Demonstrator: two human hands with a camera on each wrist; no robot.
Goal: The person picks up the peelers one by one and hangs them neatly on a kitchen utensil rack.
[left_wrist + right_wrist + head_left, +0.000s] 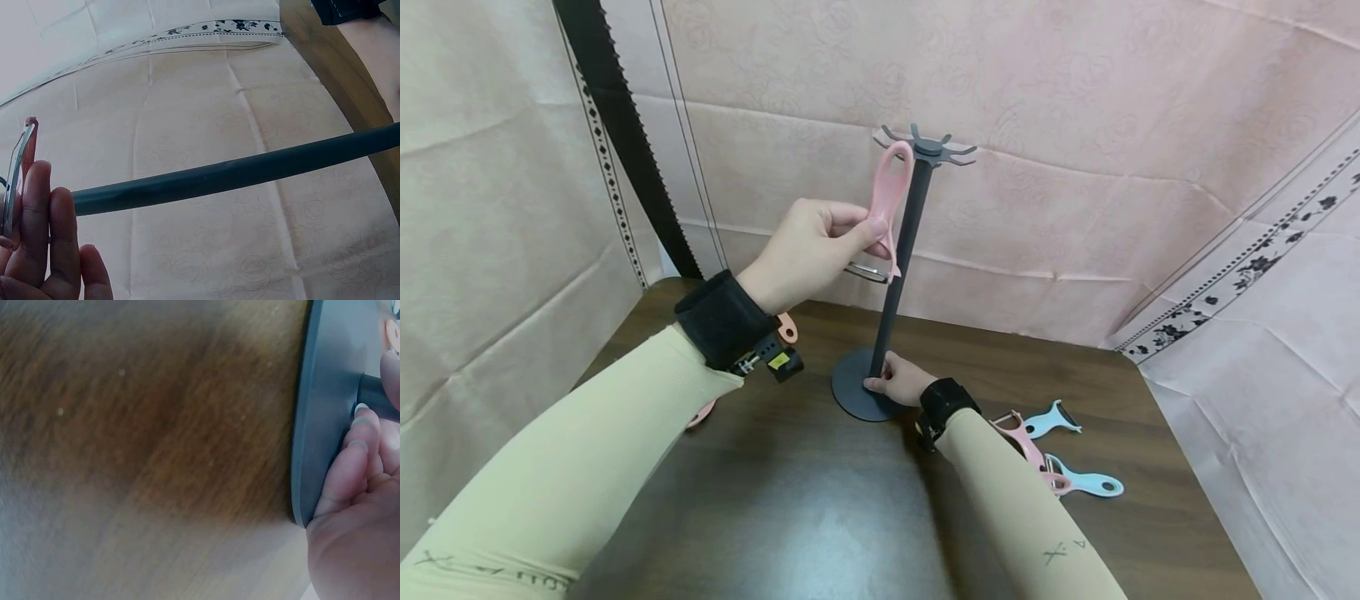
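My left hand (pixel 816 242) pinches a pink peeler (pixel 889 200) between thumb and fingers, its handle pointing up and its metal blade low. The handle's end overlaps the hooks at the top of a dark grey hook stand (pixel 907 237) in the head view. In the left wrist view, the peeler's blade (pixel 17 175) shows at the left edge, beside the fingers. Down at the round base (pixel 853 385), my right hand (pixel 907 382) grips the foot of the pole. The right wrist view shows its fingertips (pixel 365 428) against the pole, close over the base.
Right of the stand, a pink peeler (pixel 1028 446) and two light blue peelers (pixel 1051 421) lie grouped on the wooden table (pixel 760 500). A peach handle end (pixel 787 328) and a pink piece (pixel 702 414) show partly behind the left arm. Cloth hangs behind.
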